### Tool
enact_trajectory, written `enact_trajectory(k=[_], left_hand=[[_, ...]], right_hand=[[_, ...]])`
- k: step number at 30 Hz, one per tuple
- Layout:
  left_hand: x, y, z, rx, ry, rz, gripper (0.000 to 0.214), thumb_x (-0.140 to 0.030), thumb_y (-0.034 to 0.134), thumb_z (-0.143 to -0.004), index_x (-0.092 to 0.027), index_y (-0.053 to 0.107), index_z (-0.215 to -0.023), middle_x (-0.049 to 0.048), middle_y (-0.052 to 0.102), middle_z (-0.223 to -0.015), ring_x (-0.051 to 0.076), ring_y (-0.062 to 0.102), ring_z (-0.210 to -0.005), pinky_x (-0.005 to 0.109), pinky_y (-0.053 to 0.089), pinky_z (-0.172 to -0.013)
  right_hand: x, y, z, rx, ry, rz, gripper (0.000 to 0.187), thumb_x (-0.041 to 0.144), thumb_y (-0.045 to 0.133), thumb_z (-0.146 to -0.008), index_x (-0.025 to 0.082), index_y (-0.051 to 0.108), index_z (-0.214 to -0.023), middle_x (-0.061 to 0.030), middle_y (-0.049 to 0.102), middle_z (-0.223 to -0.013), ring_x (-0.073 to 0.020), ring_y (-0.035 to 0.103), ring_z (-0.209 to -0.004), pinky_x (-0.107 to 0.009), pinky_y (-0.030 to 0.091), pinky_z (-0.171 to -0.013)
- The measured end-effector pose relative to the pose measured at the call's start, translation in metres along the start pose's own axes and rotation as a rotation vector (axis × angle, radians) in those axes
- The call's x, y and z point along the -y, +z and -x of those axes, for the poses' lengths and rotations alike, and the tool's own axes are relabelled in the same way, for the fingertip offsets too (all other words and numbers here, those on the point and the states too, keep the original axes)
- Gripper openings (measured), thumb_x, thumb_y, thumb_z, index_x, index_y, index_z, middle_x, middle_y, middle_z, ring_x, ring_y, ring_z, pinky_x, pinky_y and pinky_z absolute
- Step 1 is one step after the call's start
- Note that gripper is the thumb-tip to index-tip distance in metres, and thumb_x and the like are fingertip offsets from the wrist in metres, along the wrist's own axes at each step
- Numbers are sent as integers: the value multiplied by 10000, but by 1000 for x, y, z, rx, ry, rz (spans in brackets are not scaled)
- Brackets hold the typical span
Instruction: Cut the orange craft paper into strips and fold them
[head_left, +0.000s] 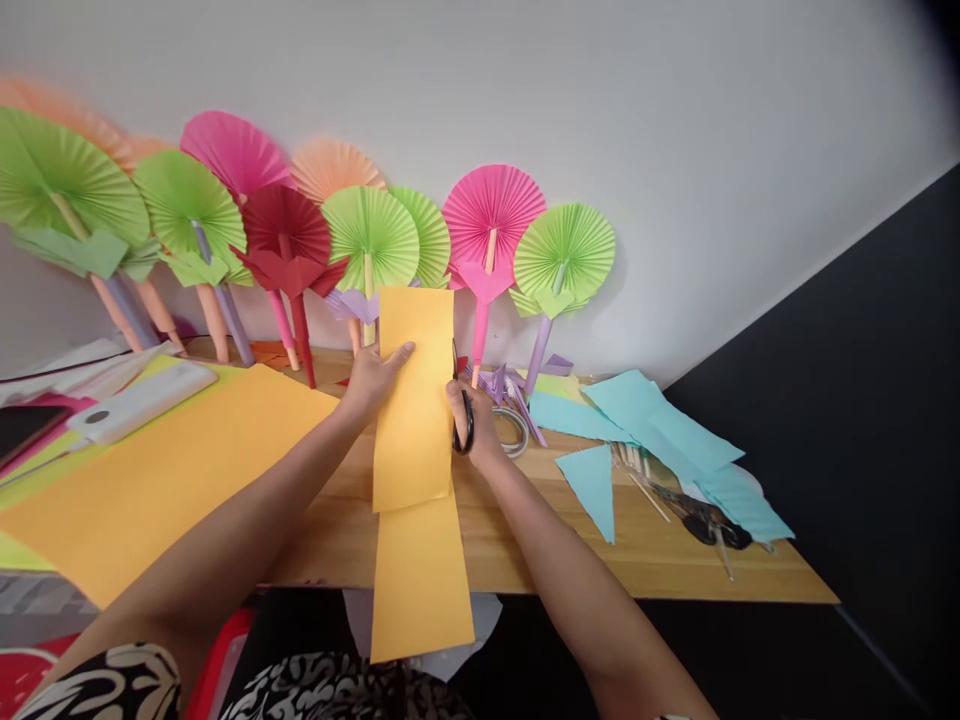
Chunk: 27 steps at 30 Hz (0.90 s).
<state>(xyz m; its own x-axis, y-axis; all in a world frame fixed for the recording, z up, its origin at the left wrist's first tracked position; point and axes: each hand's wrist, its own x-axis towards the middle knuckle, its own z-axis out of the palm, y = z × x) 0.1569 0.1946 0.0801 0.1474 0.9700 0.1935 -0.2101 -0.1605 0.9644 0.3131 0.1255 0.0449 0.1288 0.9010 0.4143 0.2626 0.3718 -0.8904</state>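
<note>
My left hand [373, 380] grips a strip of yellow-orange paper [415, 430] by its left edge, thumb across the front. The strip is held up over the table, and a lower length of it hangs past the table's front edge. In my right hand [484, 425] is a pair of scissors [466, 425] with black handles, fingers through the loops. Their blades point up along the strip's right edge; how far apart the blades are cannot be made out. Just right of that hand, a roll of tape [514, 450] lies on the wooden table [517, 540].
Several round pleated paper fans [564, 250] lean against the wall behind. Large orange sheets [187, 455] lie left, beside a white device [142, 400] with a cable. Light-blue paper pieces [660, 420] and black-handled scissors [709, 520] lie right.
</note>
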Motion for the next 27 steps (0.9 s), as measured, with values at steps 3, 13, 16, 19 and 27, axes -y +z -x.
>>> enact_trajectory(k=[3, 13, 16, 19, 27], left_hand=[[-1, -7, 5, 17, 20, 7, 590, -543, 825, -718, -124, 696, -1113, 96, 779, -1089, 298, 747, -1022, 354, 632, -867], [17, -15, 9, 58, -39, 15, 599, -580, 838, -682, -147, 737, -1082, 139, 788, -1068, 309, 765, -964, 375, 657, -800], [19, -17, 13, 57, -63, 8, 624, -599, 846, -662, -138, 740, -1068, 142, 789, -1068, 316, 766, -955, 375, 659, -787], [20, -20, 18, 43, -100, 23, 664, -625, 863, -618, -118, 744, -1030, 157, 786, -1073, 332, 764, -957, 391, 659, -788], [21, -17, 23, 21, -147, 88, 678, -630, 884, -577, -110, 756, -994, 154, 786, -1083, 327, 765, -933, 384, 657, -773]], right_hand=[[5, -1, 1, 61, -5, 1, 524, 677, 436, -941, 237, 456, -656, 16, 523, -607, -157, 552, -618, -276, 396, -574], [8, 0, -1, 87, 144, -108, 525, 753, 552, -845, 242, 497, -735, 39, 508, -544, -162, 505, -523, -292, 385, -487], [13, 0, 0, 101, 150, -93, 509, 742, 580, -835, 235, 550, -795, 37, 530, -582, -165, 507, -539, -297, 396, -501], [19, 2, 2, 122, 122, -82, 492, 713, 561, -867, 227, 624, -902, 16, 587, -635, -198, 578, -635, -314, 461, -581], [12, 5, 3, 55, 111, -90, 426, 638, 567, -897, 224, 652, -948, -43, 701, -892, -232, 641, -853, -334, 516, -730]])
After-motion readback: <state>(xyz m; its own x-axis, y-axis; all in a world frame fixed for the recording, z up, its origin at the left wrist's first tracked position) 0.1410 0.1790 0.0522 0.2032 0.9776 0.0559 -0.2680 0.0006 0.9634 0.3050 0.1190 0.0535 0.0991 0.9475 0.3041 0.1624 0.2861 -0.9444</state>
